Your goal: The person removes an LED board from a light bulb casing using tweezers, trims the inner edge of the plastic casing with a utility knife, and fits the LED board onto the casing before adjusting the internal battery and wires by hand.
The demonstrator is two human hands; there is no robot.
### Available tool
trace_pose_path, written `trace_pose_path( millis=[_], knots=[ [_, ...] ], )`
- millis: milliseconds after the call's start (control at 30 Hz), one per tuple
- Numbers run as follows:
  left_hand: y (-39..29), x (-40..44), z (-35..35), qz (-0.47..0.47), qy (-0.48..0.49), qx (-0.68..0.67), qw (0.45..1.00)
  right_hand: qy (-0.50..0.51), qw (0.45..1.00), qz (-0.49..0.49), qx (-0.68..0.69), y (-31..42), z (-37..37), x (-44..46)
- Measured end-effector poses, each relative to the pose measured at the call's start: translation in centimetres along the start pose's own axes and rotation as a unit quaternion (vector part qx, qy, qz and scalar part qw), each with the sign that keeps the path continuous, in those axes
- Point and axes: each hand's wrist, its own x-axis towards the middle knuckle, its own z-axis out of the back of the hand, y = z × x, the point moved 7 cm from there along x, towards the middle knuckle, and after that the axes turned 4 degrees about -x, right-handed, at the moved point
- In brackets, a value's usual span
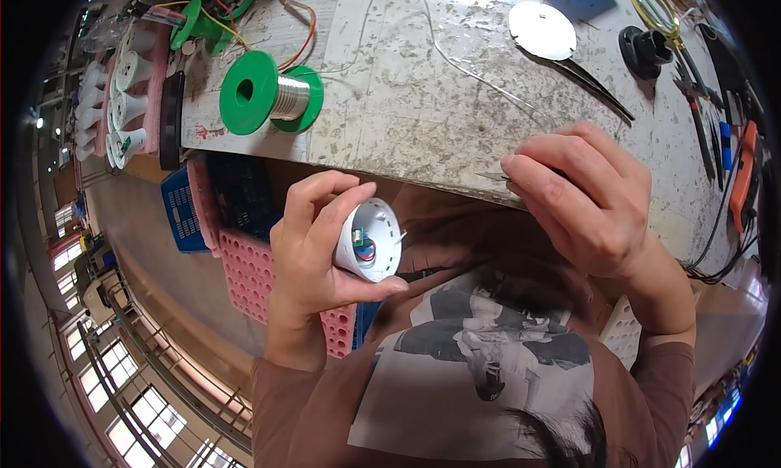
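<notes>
Left hand (pixel 303 252) curled around white cup-shaped housing (pixel 384 229), held just short of near edge of desk (pixel 399 130); pointed tool (pixel 490 176) pinched in right hand (pixel 590 200), apart. Thin wires (pixel 370 252) inside could be snagged by careless tip; housing could be dropped if grip slackens.

Beyond the left hand (pixel 303 255) lies a scuffed, whitish, flat workbench (pixel 378 114); leftward, smooth brown floor (pixel 191 285) and bright rectangular windows (pixel 153 417).
</notes>
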Motion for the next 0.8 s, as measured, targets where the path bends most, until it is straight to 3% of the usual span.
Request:
trace_pose_path(
  millis=[133, 233, 367, 433, 800],
  knots=[
    [-1.7, 3.3, -1.3, -0.030, -0.049, -0.044, 0.997, 0.001, 1.000, -0.013, -0.028, -0.3, 1.2, -0.8],
    [-2.3, 6.2, -4.0, -0.034, 0.033, -0.055, 0.997, 0.012, 0.999, -0.025, -0.034, -0.5, 2.2, -1.6],
    [-1.9, 7.7, -6.1, -0.048, 0.048, -0.061, 0.996, 0.026, 0.997, -0.051, -0.045, -0.4, 2.6, -3.6],
    [-2.2, 7.5, -5.9, -0.135, -0.022, -0.044, 0.990, 0.028, 0.997, -0.058, -0.043, -0.2, 2.6, -4.1],
    [-3.1, 5.1, -7.6, -0.164, -0.135, 0.018, 0.977, 0.037, 0.996, -0.073, -0.024, 2.6, 1.0, -4.1]
  ],
)
